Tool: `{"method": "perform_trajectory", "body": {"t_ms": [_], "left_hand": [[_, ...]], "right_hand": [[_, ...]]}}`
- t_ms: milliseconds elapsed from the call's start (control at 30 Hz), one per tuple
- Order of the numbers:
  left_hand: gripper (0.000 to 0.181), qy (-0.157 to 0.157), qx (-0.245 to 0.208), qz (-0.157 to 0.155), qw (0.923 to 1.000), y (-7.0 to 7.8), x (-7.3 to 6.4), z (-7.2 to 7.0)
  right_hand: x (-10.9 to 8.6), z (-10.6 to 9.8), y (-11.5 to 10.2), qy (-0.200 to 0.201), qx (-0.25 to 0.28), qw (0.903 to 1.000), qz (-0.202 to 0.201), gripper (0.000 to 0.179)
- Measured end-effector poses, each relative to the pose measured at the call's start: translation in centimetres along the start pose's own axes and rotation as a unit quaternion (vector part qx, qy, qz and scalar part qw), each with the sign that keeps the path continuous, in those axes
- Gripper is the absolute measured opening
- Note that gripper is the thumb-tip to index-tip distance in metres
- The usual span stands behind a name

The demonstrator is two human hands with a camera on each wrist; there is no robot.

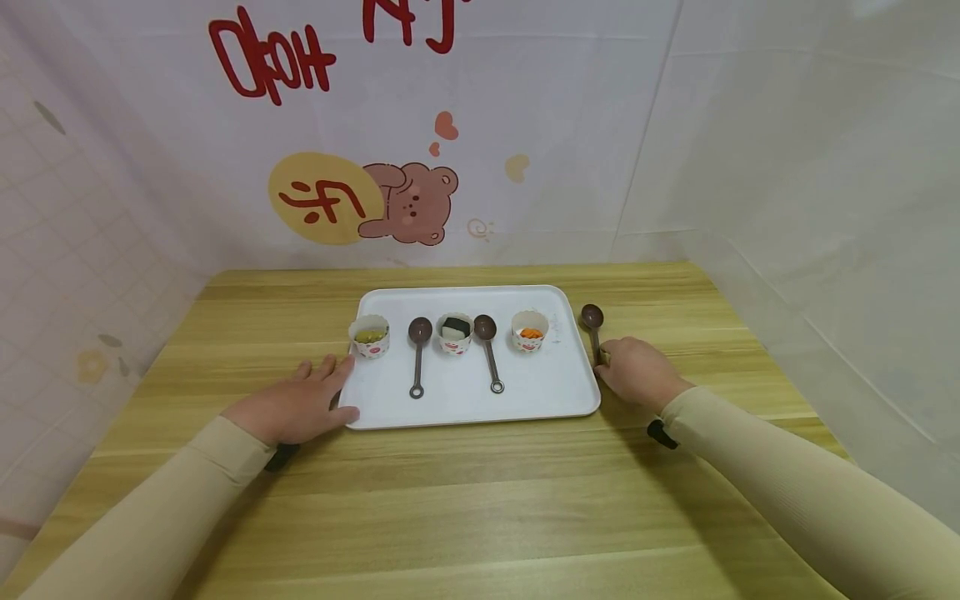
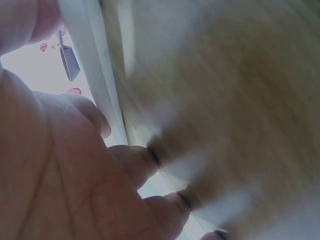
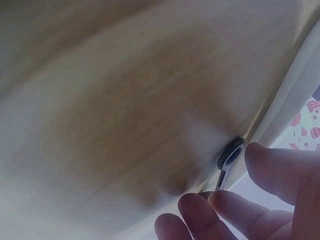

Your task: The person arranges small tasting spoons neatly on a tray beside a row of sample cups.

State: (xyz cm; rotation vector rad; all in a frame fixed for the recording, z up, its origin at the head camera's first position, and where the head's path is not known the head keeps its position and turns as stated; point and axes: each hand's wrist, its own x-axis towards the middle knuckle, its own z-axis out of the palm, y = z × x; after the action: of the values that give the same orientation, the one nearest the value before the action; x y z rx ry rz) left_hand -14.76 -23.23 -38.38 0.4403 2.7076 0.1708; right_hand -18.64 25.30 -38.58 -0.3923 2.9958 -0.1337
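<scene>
A white tray [image 1: 457,407] lies on the wooden table, its left edge met by my left hand [image 1: 288,407] with fingers spread and thumb at the front corner. Beside the tray's right edge, my right hand [image 1: 641,368] pinches the handle of a brown measuring spoon [image 1: 592,317]. In the right wrist view, the ring end of that measuring spoon [image 3: 232,153] shows between thumb and fingers. On the tray stand a paper cup with green bits [image 1: 370,340], one with black and white pieces [image 1: 454,335] and one with orange bits [image 1: 529,333].
Two more brown measuring spoons, the left one [image 1: 420,332] and the right one [image 1: 486,328], lie on the tray with handles toward me. Bare wooden table [image 1: 465,508] stretches in front. A white printed cloth [image 1: 540,117] hangs behind, with further cloth at both sides.
</scene>
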Motion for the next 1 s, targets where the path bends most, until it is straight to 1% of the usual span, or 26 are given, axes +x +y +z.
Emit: {"method": "perform_trajectory", "body": {"t_ms": [233, 433, 600, 800, 1000], "left_hand": [[0.092, 0.002, 0.001, -0.004, 1.0, 0.03, 0.11, 0.11], [0.092, -0.001, 0.0, -0.007, 1.0, -0.05, 0.2, 0.14], [0.094, -0.004, 0.001, -0.006, 1.0, -0.16, 0.35, 0.23], [0.093, -0.006, -0.002, -0.008, 0.9999, -0.16, 0.29, 0.17], [0.093, 0.001, -0.001, -0.004, 1.0, -0.04, 0.18, 0.12]], "right_hand": [[0.33, 0.16, -0.19, -0.002, -0.022, 0.9996, 0.017, 0.018], [0.53, 0.3, -0.31, -0.003, -0.021, 0.9992, 0.034, 0.017], [0.55, 0.3, -0.37, -0.007, -0.008, 0.9995, 0.03, 0.015], [0.65, 0.29, -0.39, -0.002, -0.01, 0.9998, 0.019, 0.014], [0.7, 0.21, -0.49, -0.003, -0.001, 0.9996, 0.026, 0.014]]}}
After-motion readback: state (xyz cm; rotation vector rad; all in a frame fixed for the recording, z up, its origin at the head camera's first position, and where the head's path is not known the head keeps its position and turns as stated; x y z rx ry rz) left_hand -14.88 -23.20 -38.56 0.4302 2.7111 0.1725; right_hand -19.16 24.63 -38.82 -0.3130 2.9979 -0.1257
